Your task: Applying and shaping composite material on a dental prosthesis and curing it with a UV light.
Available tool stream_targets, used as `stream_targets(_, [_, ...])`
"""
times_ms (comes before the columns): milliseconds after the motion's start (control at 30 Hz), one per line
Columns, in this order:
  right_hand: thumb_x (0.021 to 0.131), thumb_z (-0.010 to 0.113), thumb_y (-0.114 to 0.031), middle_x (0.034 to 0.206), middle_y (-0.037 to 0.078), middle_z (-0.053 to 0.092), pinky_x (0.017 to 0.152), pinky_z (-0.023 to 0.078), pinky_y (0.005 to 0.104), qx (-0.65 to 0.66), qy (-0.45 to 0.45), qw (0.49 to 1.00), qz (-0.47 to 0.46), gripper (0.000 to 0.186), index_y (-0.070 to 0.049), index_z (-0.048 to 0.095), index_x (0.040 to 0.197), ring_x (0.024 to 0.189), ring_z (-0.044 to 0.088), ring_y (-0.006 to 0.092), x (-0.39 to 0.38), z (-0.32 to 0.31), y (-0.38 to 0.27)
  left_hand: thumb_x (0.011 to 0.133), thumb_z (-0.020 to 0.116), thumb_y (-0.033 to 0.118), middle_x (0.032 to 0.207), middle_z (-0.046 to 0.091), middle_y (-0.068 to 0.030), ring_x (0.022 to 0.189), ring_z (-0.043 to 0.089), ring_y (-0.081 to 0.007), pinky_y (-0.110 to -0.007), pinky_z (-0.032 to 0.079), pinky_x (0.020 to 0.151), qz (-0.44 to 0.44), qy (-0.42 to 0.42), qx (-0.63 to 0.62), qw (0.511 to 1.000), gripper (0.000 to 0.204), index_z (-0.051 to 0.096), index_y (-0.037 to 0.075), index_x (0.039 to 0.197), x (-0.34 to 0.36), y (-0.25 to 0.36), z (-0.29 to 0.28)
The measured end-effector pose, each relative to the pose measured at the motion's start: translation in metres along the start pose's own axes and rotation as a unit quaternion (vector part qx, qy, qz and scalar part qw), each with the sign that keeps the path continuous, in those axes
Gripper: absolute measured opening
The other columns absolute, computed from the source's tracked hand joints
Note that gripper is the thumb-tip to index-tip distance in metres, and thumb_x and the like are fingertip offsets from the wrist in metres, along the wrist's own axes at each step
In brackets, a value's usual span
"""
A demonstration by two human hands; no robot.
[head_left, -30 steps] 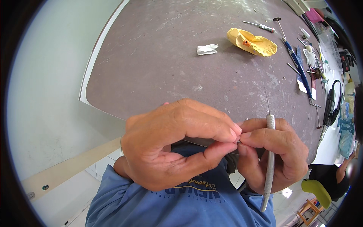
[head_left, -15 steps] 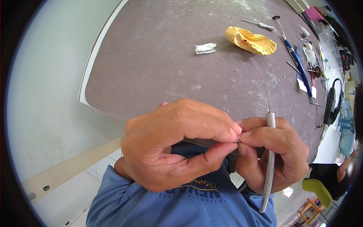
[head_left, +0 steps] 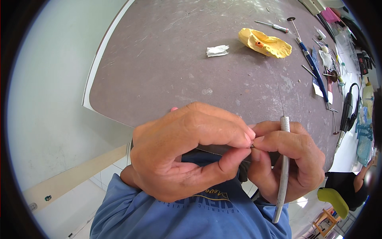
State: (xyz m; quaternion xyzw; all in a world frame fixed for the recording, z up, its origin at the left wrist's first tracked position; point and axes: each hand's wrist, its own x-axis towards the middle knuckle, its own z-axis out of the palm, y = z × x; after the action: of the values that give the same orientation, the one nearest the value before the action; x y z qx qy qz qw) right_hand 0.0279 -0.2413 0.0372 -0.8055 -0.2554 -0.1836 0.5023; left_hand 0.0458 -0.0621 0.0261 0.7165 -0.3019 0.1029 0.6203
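Note:
Over the table's near edge, both my hands meet fingertip to fingertip. My left hand point(head_left: 191, 147) is closed in a pinch of thumb and fingers on something tiny and dark, mostly hidden by the fingertips. My right hand point(head_left: 290, 159) pinches at the same spot from the other side. Lying across its fingers is a slim metal hand tool point(head_left: 283, 179) with a knurled grey handle and a very fine needle-like tip pointing away from me. Beyond the hands sit a yellow dental plaster model point(head_left: 264, 43) with a small orange-brown piece in it and a crumpled white tissue point(head_left: 217, 51).
A small screwdriver point(head_left: 272, 26) lies behind the model. To the right are a long blue-handled tool point(head_left: 314, 69), loose burs and discs, and a black handpiece point(head_left: 347, 113) with a cord. A blue basket point(head_left: 364, 147) and a green chair point(head_left: 333, 202) stand farther right, by another person.
Both hands stay pinched together, with only slight shifts of the fingertips. The metal hand tool remains in my right hand.

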Motion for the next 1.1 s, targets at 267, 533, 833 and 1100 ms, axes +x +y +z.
stream_targets(267, [0.070,0.067,0.007,0.077,0.022,0.066,0.054,0.048,0.0245,-0.004,0.000,1.000,-0.007,0.020,0.005,0.060,0.089,0.064,0.066,0.0206,0.0001,0.0000,0.0020,0.068,0.076,-0.009,0.085,0.066,-0.0174,0.079,0.068,-0.0194,-0.027,0.059,0.070,-0.003,-0.003,0.006,1.000,0.028,0.059,-0.001,0.089,-0.0011,-0.0006,-0.0001])
stream_targets(533, [0.067,0.067,0.008,0.076,0.021,0.067,0.053,0.047,0.0241,-0.005,0.006,1.000,-0.008,0.020,0.005,0.061,0.086,0.064,0.066,0.0206,0.0002,0.0003,0.0029,0.068,0.075,-0.010,0.085,0.066,-0.0178,0.079,0.068,-0.0203,-0.027,0.059,0.069,0.003,-0.003,0.013,1.000,0.028,0.059,-0.001,0.089,-0.0004,-0.0001,-0.0001])
stream_targets(833, [0.067,0.068,0.008,0.076,0.022,0.067,0.052,0.047,0.0239,-0.009,0.008,1.000,-0.003,0.020,0.004,0.061,0.086,0.063,0.065,0.0199,0.0000,0.0003,0.0023,0.068,0.075,-0.009,0.086,0.065,-0.0179,0.079,0.068,-0.0209,-0.028,0.059,0.071,0.000,-0.005,0.015,1.000,0.028,0.059,-0.001,0.090,-0.0010,0.0000,0.0000])
stream_targets(1100, [0.069,0.068,0.008,0.077,0.023,0.066,0.054,0.048,0.0242,-0.002,0.003,1.000,0.002,0.020,0.005,0.061,0.087,0.065,0.066,0.0205,-0.0003,0.0006,0.0021,0.069,0.075,-0.010,0.087,0.066,-0.0179,0.080,0.068,-0.0208,-0.028,0.059,0.072,0.006,0.004,0.010,1.000,0.028,0.059,-0.001,0.090,-0.0011,-0.0017,0.0005])
